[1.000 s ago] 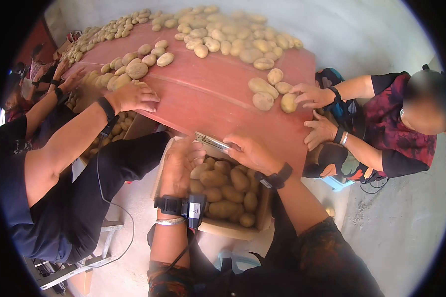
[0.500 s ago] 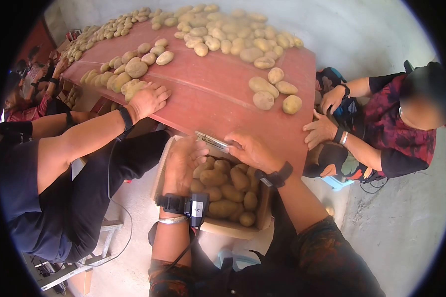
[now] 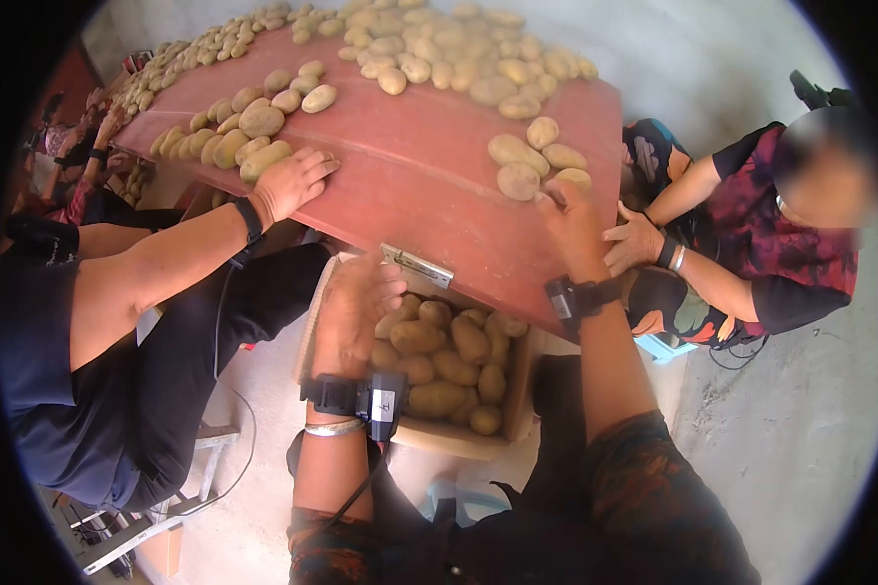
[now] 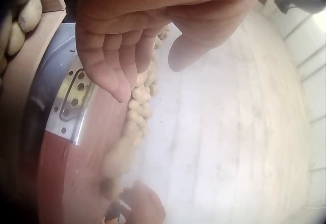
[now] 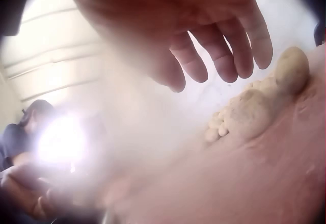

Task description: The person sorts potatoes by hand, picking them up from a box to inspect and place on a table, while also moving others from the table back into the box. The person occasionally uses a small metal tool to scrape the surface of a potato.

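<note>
My left hand point(image 3: 354, 300) hovers at the left side of a cardboard box point(image 3: 444, 441) full of potatoes point(image 3: 468, 341), beside a metal latch point(image 3: 418, 265) on the table edge. In the left wrist view its fingers bend loosely with nothing between them, near the same latch point(image 4: 71, 101). Over the right part of the red table point(image 3: 410, 205), my right hand point(image 3: 576, 232) reaches to a small group of potatoes point(image 3: 512, 150). Its fingertips overlap the nearest potato in the head view. The right wrist view shows spread, relaxed fingers point(image 5: 221, 56) above a potato point(image 5: 249, 114).
A long pile of potatoes point(image 3: 415, 68) lies along the table's back, by the wall. At left, another person's hand point(image 3: 298, 183) rests on the table beside a potato cluster point(image 3: 260, 120). A seated person's hand point(image 3: 636, 242) is close by my right wrist.
My right hand has left the latch above the box and moved right and forward to the small potato group. My left hand stays nearly still. The person on the right has drawn their hands back.
</note>
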Motion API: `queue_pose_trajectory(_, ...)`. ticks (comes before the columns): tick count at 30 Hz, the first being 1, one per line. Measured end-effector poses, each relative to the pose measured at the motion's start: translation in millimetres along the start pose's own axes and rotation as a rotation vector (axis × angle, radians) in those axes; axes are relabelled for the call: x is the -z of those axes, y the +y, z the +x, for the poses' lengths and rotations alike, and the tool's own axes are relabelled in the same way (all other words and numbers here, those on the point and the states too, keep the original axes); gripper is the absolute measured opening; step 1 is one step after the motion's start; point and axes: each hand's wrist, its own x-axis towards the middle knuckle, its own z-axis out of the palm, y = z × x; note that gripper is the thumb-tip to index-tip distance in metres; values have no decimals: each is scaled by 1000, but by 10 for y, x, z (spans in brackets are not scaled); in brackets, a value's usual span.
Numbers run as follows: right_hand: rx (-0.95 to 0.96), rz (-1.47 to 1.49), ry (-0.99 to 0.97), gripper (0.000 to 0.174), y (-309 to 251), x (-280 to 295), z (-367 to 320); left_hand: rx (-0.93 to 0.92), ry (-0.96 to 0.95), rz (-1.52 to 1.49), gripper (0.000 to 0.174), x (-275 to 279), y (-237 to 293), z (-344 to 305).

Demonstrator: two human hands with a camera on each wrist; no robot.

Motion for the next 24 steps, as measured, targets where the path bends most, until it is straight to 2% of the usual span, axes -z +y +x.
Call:
queue_pose_trajectory(1,-89,8,11,23,15,14,8,1,2,1,30,4,-4,2)
queue_pose_trajectory(5,-213,-19,-97,33,-3,18,43,-12,-17,-14,29,10,-26,15)
queue_pose_trajectory(7,99,-135,-36,44,125,-112,39,-10,-12,-17,29,-6,-42,18)
queue_pose_trajectory(11,158,-30,-133,52,223,-253,58,14,-8,-4,29,-23,-30,30)
queue_pose_trajectory(13,106,210,-199,49,288,-301,96,14,-11,0,30,-23,-21,27)
queue_pose_trajectory(14,107,213,-205,49,331,-284,130,5,-18,-6,30,-26,-12,15)
queue_pose_trajectory(16,-101,172,-229,47,285,-203,199,2,-15,-15,29,2,6,8)
queue_pose_trajectory(17,-104,173,-241,47,297,-241,211,-1,-25,-7,29,20,13,24)
queue_pose_trajectory(19,86,105,-168,41,277,-343,167,0,-31,-13,29,53,15,41)
queue_pose_trajectory(20,92,51,-208,39,237,-323,166,7,-20,-32,29,75,8,54)
queue_pose_trajectory(22,120,145,-255,40,246,-377,127,28,-115,-82,28,217,53,133)
queue_pose_trajectory(24,178,69,-381,41,215,-384,154,-40,-15,-95,28,216,209,44)
